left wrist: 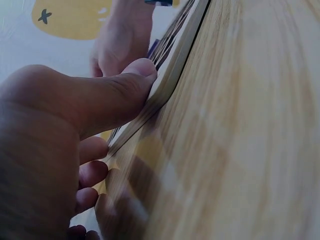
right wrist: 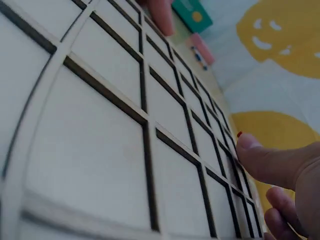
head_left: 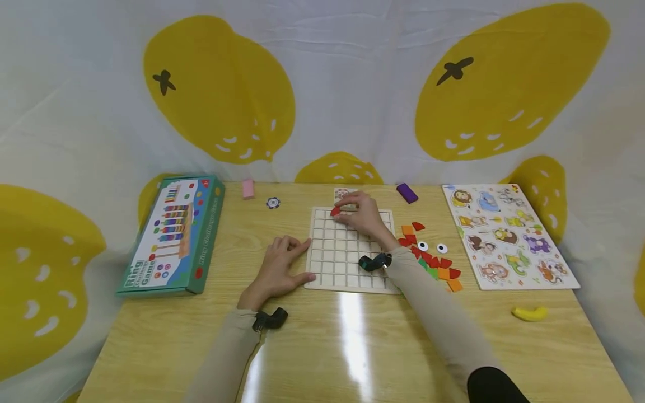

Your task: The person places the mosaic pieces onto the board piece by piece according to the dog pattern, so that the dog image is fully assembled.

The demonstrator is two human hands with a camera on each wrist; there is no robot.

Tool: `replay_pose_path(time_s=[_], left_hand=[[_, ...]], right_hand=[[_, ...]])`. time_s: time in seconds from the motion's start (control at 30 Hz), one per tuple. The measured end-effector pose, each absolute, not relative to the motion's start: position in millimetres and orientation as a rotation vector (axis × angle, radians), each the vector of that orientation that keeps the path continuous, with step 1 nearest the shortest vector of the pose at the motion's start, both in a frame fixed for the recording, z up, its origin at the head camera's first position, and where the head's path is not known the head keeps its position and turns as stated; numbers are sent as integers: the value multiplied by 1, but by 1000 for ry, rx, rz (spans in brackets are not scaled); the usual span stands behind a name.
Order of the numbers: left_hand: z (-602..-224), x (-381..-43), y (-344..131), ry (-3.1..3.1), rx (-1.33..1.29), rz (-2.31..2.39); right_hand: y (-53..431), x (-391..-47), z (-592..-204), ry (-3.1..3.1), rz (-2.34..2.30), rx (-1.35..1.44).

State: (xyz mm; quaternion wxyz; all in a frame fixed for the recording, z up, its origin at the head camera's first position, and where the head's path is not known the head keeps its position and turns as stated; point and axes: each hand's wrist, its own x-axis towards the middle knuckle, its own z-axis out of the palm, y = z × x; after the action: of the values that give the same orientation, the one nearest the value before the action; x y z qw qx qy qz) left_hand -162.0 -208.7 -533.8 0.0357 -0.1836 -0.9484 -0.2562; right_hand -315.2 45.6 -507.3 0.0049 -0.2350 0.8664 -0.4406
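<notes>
A wooden grid board [head_left: 327, 252] lies flat at the middle of the table. My right hand [head_left: 360, 214] pinches a small red quarter-round piece [head_left: 335, 211] between thumb and fingers, over the board's top row. Only a red sliver of it shows past the thumb [right wrist: 250, 145] in the right wrist view. At the board's left side is my left hand [head_left: 279, 264], its index fingertip and thumb against the edge. In the left wrist view the thumb [left wrist: 135, 82] rests on the board's corner, the other fingers loosely bent beside it.
Loose red, green and orange pieces [head_left: 455, 285] and two round eye pieces [head_left: 423, 245] lie right of the board, partly under the right sleeve. A patterned card [head_left: 340, 193] sits behind it. A game box [head_left: 171, 235] stands left; an animal puzzle [head_left: 509, 235] and a toy banana [head_left: 529, 314] are right.
</notes>
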Motion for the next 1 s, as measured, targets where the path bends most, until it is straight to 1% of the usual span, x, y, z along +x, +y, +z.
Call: replay_pose_path(time_s=[0.17,0.73,0.87,1.0], left_hand=[[-534,-162,-206,-2914,-580,-767],[-532,-160,-205,-2919,-571,-766],[-533,-159,-204,-2908,-568,-755],[-532,-159,-206,-2901,-567,-733]], right_hand=[[35,-313,-510,2711,-1335,-721],[36,-306,-513,2740,-1440,-720],[56,-307,-501,2754,-1447,-727],[102,-309,-484,2793,-1365,-772]])
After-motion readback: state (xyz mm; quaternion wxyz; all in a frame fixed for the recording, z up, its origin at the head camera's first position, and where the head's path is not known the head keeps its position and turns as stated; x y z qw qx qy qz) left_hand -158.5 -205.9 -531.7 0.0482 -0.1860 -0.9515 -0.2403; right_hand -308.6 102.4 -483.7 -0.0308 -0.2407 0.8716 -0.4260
